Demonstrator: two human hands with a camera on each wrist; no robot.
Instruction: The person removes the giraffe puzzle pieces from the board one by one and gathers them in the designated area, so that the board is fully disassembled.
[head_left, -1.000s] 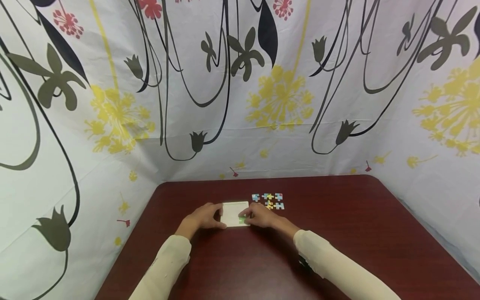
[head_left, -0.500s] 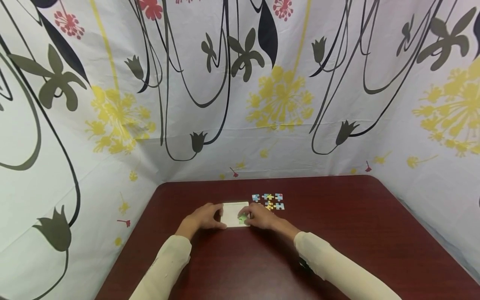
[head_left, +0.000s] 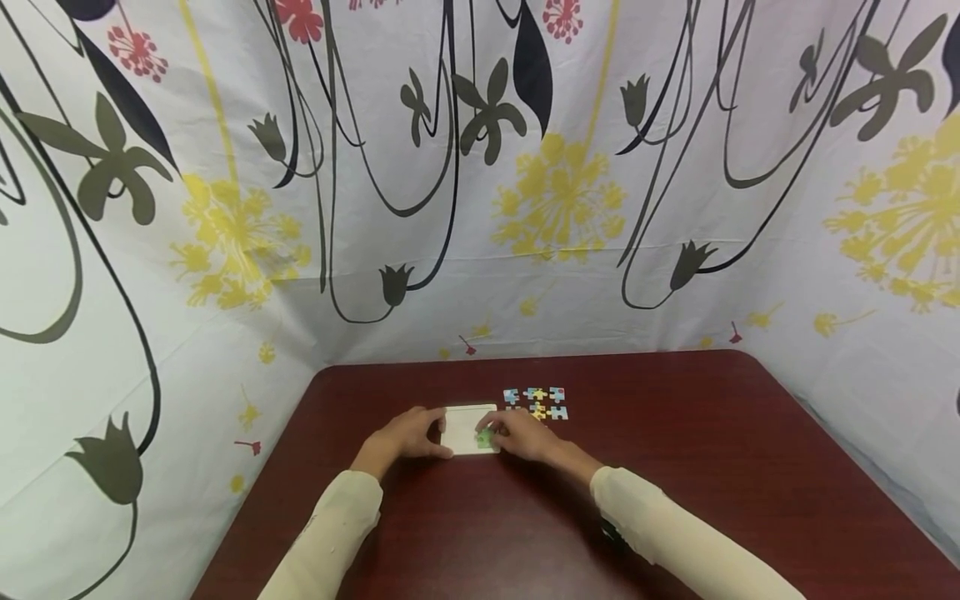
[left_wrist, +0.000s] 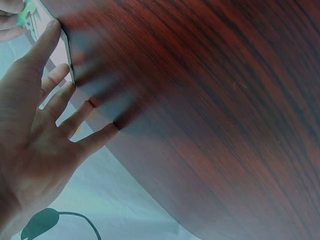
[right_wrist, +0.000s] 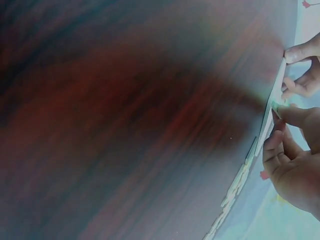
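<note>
A shallow white puzzle tray [head_left: 459,433] lies flat on the dark red table. At its left edge, my left hand [head_left: 411,433] holds it, thumb at the near corner and fingers toward the far one. Above the tray's right part, my right hand [head_left: 521,433] pinches a green jigsaw puzzle piece [head_left: 484,438] between thumb and fingers. The right wrist view shows that piece [right_wrist: 275,108] tilted against the tray's surface. In the left wrist view the left thumb and two fingertips touch the tray's edge [left_wrist: 67,50], while the other fingers reach down to the table.
Several loose puzzle pieces [head_left: 537,393], blue and yellow, lie in rows just beyond my right hand, which partly hides the nearer row. The brown-red table [head_left: 480,525] ends at a white cloth [head_left: 480,275] with a floral print, hanging at the back and both sides.
The green piece and my right fingers have shifted slightly and tilted over the tray's right side. My left hand has kept its place at the tray's left edge.
</note>
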